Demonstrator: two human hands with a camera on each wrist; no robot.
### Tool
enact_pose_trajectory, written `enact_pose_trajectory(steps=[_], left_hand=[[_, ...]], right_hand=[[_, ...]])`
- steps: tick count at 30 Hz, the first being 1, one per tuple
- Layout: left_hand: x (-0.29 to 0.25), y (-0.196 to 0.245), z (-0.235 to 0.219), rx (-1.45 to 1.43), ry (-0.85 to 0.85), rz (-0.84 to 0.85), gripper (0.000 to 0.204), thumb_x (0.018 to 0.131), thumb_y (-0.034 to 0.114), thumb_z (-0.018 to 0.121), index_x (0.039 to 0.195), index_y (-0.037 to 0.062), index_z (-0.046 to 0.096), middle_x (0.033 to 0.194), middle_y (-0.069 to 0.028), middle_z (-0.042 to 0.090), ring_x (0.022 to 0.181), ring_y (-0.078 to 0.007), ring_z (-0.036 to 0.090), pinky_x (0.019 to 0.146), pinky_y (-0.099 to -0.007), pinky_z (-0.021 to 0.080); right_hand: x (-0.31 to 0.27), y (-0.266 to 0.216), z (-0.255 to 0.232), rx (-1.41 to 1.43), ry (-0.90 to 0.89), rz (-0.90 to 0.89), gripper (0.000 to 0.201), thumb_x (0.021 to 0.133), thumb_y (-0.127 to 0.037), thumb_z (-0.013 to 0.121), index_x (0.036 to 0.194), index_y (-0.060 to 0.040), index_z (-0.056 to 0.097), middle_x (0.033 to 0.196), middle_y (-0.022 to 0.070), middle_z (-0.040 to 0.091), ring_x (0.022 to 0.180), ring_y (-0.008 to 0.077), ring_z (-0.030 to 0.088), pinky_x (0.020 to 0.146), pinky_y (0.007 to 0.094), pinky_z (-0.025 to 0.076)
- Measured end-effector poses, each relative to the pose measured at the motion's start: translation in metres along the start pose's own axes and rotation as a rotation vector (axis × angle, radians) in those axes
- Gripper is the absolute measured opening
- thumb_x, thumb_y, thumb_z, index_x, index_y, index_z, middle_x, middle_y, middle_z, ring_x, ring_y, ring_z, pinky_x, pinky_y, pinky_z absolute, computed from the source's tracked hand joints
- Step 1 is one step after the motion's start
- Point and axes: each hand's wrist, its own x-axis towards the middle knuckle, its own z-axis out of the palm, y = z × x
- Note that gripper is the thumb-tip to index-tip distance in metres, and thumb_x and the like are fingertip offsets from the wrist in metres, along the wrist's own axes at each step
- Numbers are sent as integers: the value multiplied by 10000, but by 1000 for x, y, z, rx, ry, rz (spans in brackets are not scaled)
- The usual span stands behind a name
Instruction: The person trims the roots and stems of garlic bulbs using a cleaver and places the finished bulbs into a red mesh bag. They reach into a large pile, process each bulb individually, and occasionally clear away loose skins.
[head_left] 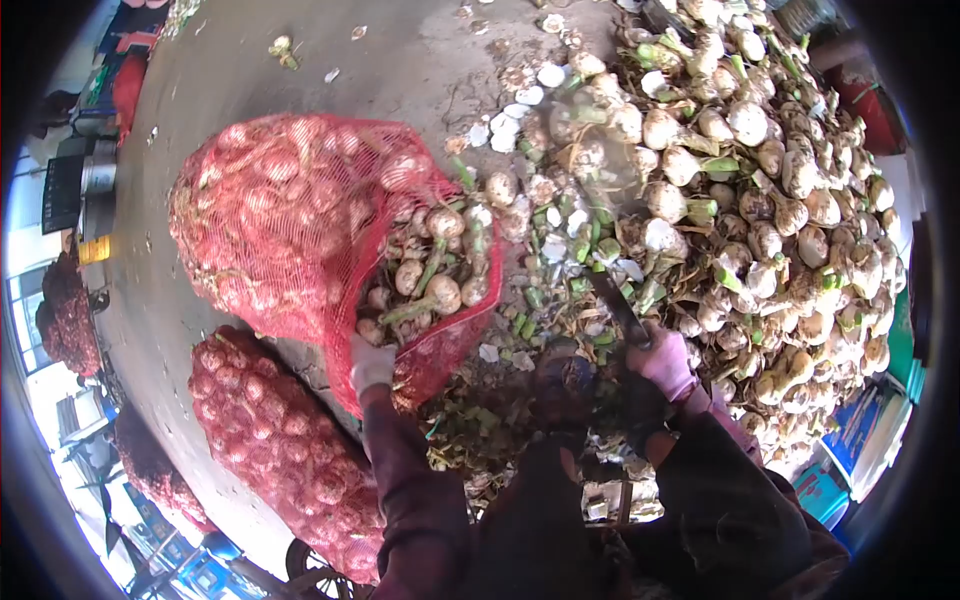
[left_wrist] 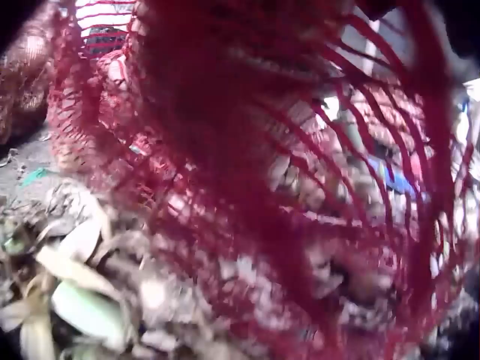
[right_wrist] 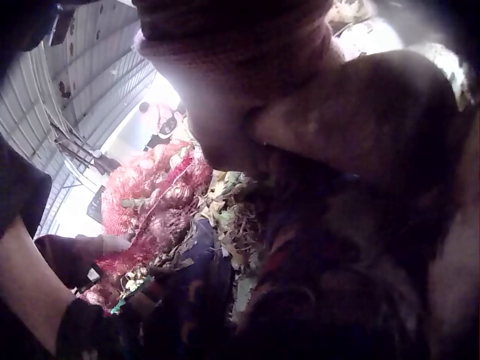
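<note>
In the head view a red mesh sack (head_left: 270, 220) full of garlic bulbs lies on its side, its mouth facing right with loose bulbs (head_left: 440, 290) and stems inside. My gloved left hand (head_left: 372, 362) is at the lower rim of the mouth, gripping the mesh. Red netting (left_wrist: 247, 172) fills much of the left wrist view, where the hand itself cannot be made out. My gloved right hand (head_left: 662, 362) holds a knife (head_left: 617, 308) by its handle, blade pointing up and left, beside the garlic heap (head_left: 780, 220). The right wrist view shows that glove (right_wrist: 232, 75) close up and dark.
A second full red sack (head_left: 285, 450) lies at the lower left, with more sacks (head_left: 70, 315) farther left. Cut stems and husks (head_left: 480, 420) cover the floor before my legs. White pieces (head_left: 510, 125) lie between the open sack and the heap.
</note>
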Motion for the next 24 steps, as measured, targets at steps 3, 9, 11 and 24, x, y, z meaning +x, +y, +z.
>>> enact_pose_trajectory(steps=[3,9,11,24], left_hand=[[-1,-12,37,-314,216,160,694,688,89,669,1303,14,357,1215,-234,521,1106,-367,522,947,-405,395],[-75,56,5,-461,-25,362,563,666,159,719,1153,28,471,1024,-187,575,879,-315,565,800,-409,454],[-104,84,-4,-249,-2,375,516,674,145,724,1120,39,488,982,-160,571,791,-284,558,757,-397,468],[-158,139,6,-1396,-341,497,427,641,51,698,1040,-3,555,994,-72,566,834,-157,545,723,-279,463]], right_hand=[[-2,-2,-5,7,-21,3,236,674,-265,632,843,-102,614,727,201,617,720,395,602,639,460,483],[-2,-3,-8,7,-29,-47,237,675,-255,638,843,-91,611,731,199,616,717,393,600,629,452,482],[-5,-4,-8,3,-36,-32,280,654,-257,658,884,-100,621,732,185,624,721,379,610,634,442,488],[-21,-67,-66,313,191,-208,190,704,-178,665,806,-52,566,613,147,591,559,293,618,514,352,474]])
